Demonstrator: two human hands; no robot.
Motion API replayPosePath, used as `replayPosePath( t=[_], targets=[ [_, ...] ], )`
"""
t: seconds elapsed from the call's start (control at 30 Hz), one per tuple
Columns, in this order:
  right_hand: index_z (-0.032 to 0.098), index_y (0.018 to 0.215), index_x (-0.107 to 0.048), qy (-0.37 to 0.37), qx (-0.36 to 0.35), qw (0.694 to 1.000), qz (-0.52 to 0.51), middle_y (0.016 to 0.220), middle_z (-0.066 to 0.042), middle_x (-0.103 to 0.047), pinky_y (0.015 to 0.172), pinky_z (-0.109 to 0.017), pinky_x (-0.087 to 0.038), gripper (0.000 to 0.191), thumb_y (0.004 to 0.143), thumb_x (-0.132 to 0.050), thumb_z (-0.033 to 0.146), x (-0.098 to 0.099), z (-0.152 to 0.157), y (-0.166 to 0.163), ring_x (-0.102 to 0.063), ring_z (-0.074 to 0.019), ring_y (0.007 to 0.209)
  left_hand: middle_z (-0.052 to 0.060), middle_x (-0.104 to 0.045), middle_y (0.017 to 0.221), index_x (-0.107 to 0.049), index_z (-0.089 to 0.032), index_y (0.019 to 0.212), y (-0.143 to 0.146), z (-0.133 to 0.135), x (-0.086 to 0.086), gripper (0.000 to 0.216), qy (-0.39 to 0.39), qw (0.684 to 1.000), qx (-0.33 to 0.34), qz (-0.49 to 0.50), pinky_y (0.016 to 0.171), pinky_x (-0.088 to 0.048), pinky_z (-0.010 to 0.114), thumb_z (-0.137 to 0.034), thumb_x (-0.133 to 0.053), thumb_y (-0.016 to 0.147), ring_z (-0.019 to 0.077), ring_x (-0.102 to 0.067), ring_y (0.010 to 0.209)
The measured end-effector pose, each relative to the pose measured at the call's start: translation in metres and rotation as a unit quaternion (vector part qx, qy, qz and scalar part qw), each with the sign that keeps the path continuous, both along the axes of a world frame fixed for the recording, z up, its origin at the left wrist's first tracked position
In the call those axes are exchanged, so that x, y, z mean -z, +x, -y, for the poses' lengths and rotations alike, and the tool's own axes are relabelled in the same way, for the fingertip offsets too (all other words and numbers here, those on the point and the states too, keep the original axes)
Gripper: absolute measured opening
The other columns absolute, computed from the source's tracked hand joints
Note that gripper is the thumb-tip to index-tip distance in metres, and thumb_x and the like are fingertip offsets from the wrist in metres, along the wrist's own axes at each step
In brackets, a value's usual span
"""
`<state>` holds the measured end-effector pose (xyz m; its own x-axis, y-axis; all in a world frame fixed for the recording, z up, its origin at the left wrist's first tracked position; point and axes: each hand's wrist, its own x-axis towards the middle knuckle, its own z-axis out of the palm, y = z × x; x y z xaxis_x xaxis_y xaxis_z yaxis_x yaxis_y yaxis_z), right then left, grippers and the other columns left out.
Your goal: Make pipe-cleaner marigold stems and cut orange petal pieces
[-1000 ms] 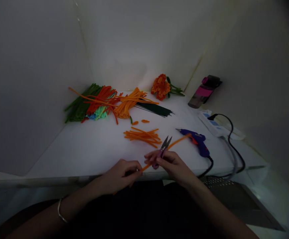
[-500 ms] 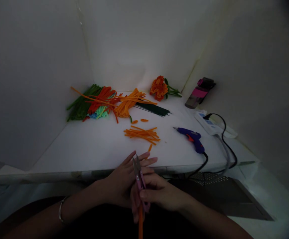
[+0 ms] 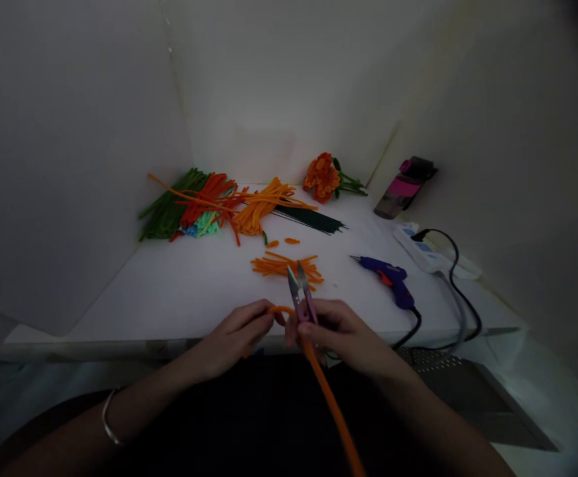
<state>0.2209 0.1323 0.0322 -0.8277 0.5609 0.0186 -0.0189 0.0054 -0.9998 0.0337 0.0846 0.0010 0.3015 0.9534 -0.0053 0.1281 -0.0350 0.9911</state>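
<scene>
My right hand point(image 3: 351, 334) is closed round pink-handled thread snips point(image 3: 305, 301), whose two blades point away from me and stand apart. A long orange pipe cleaner point(image 3: 333, 404) also runs through that hand and trails toward me over my dark lap. My left hand point(image 3: 239, 338) is closed, its thumb and fingers pinching the bent end of the orange strand beside the snips. Just beyond the blades lies a loose pile of short orange pipe cleaner pieces point(image 3: 272, 266), partly covered by the snips.
Green pipe cleaners point(image 3: 170, 215), red ones point(image 3: 207, 195) and orange ones point(image 3: 252, 217) lie at the back left, near dark green wires point(image 3: 313, 220). Orange flowers point(image 3: 321, 177) rest behind. On the right are a blue glue gun point(image 3: 388, 277), a power strip point(image 3: 415, 245) and a bottle point(image 3: 402, 189).
My left hand has gone from spread fingers to a pinch on the orange pipe cleaner and moved left. My right hand has moved up and right with the snips and strand.
</scene>
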Motion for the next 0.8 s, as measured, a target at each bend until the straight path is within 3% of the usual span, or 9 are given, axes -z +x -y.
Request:
replayPosePath(
  t=[0.17,0.27,0.4,0.8],
  targets=[
    [0.016,0.083,-0.057,0.184,0.085,0.979,0.034,0.073,0.000,-0.054,0.050,-0.019,-0.039,0.014,0.085,-0.052,0.028,-0.002,-0.026,-0.028,-0.048,-0.0091,0.060,0.010,-0.064,0.088,-0.055,-0.012,0.097,0.006,-0.005,0.011,0.028,-0.147,0.963,0.003,0.224,0.078,-0.045,0.032,-0.037,-0.047,0.088,0.0199,-0.062,0.084],
    [0.016,0.084,-0.053,0.272,0.141,0.951,0.044,0.070,0.001,-0.050,0.053,-0.021,-0.038,0.011,0.087,-0.049,0.026,0.009,-0.034,-0.037,-0.045,-0.0098,0.060,0.015,-0.067,0.090,-0.055,-0.010,0.097,0.008,-0.004,0.015,0.029,-0.205,0.937,-0.002,0.283,0.082,-0.046,0.036,-0.037,-0.052,0.085,0.0235,-0.064,0.086],
    [0.018,0.075,-0.048,0.389,0.164,0.903,0.078,0.067,0.002,-0.047,0.056,-0.023,-0.035,0.014,0.087,-0.048,0.023,0.023,-0.040,-0.036,-0.042,-0.0105,0.060,0.016,-0.068,0.088,-0.055,-0.009,0.097,0.010,-0.004,0.018,0.025,-0.226,0.917,-0.009,0.330,0.083,-0.047,0.037,-0.031,-0.053,0.086,0.0246,-0.065,0.087],
    [0.019,0.071,-0.045,0.433,0.264,0.860,0.056,0.062,0.002,-0.045,0.051,-0.024,-0.032,0.016,0.087,-0.048,0.020,0.042,-0.033,-0.045,-0.040,-0.0113,0.054,0.014,-0.067,0.091,-0.056,-0.010,0.094,0.024,0.002,0.037,0.021,-0.237,0.909,-0.008,0.343,0.081,-0.047,0.036,-0.029,-0.050,0.088,0.0227,-0.066,0.084]
  ],
)
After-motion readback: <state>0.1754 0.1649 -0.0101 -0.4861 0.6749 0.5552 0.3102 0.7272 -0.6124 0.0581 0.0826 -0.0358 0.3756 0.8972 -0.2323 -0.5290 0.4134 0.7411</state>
